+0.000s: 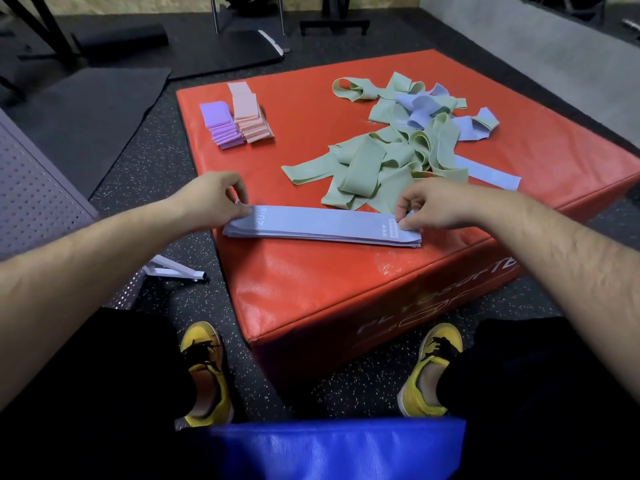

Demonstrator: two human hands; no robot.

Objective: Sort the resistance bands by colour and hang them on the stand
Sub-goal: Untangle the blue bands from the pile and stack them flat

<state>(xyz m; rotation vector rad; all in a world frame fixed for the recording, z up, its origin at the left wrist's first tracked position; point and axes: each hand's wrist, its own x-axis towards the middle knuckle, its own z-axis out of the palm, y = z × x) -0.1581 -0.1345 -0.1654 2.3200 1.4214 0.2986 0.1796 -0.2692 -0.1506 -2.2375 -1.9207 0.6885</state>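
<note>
hands pinching blue bands, red box

Matt stretchy bands on a glossy, finely ribbed red vinyl block; speckled rubber floor

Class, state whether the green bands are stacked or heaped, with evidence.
Heaped: the green bands lie twisted and overlapping on the red box, blue bands tangled among them.

Red box: far right corner cut by the frame; side lettering we cannot read whole. On it: blue stack, ends under left hand and right hand, count unclear; blue bands half buried in green tangle.
</note>
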